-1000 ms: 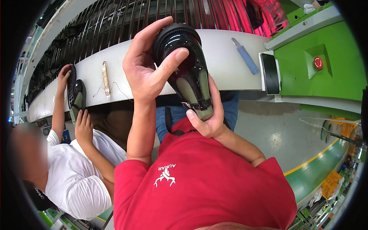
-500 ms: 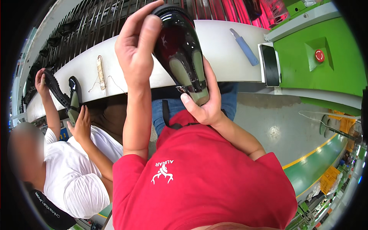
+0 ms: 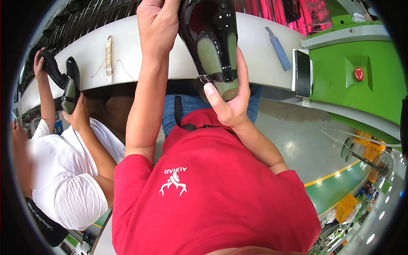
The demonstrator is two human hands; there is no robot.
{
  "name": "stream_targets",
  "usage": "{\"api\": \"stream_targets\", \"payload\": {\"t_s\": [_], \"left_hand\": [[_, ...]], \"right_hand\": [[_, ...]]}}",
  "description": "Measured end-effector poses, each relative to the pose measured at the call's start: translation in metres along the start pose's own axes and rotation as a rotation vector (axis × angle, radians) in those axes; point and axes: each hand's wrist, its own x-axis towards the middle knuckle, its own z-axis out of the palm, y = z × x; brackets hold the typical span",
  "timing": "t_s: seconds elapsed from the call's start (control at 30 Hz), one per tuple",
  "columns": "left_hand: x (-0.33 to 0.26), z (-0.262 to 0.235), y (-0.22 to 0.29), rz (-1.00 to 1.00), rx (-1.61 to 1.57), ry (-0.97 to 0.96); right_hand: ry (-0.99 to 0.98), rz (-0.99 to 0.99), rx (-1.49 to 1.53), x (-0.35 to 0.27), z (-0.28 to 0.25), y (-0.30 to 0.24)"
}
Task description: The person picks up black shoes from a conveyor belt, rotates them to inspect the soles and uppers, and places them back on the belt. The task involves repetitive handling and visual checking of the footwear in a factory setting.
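Note:
A glossy black shoe [image 3: 212, 29] with grey-green side panels is held up over the white worktop, its heel end towards me. My left hand [image 3: 156, 29] is closed on the shoe's left side towards the toe, with its fingertips partly past the top of the picture. My right hand [image 3: 233, 102] wraps the heel end. Its thumb presses beside a small dark strap piece near the shoe's opening, and the other fingers are mostly hidden behind the shoe. The toe is cut off by the upper edge.
On the white worktop [image 3: 255, 63] lie a blue-handled knife [image 3: 279, 51], a phone [image 3: 302, 73] and a wrapped stick tool with thread [image 3: 109, 55]. A green machine [image 3: 331, 63] with a red button [image 3: 359, 74] stands at right. At left, a co-worker [image 3: 74, 170] holds similar shoes [image 3: 71, 83].
The whole view has shifted a little, so the shoe and both my hands sit higher in the picture. My grip looks the same.

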Motion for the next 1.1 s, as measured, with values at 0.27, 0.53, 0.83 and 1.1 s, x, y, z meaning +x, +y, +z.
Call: {"api": "stream_targets", "payload": {"t_s": [0.27,0.53,0.83,1.1], "left_hand": [[-0.005,-0.003,0.009,-0.066,-0.126,-0.046],[-0.023,0.008,0.026,-0.073,0.011,-0.021],[-0.029,0.001,0.023,0.115,0.086,-0.062],[-0.030,0.001,0.023,0.126,0.090,-0.059]], "right_hand": [[0.015,0.009,-0.024,0.005,0.004,-0.005],[0.028,0.067,-0.055,-0.004,0.001,-0.004],[0.015,0.002,-0.116,-0.009,-0.003,0.003],[0.020,-0.017,-0.123,-0.009,-0.003,0.003]]}}
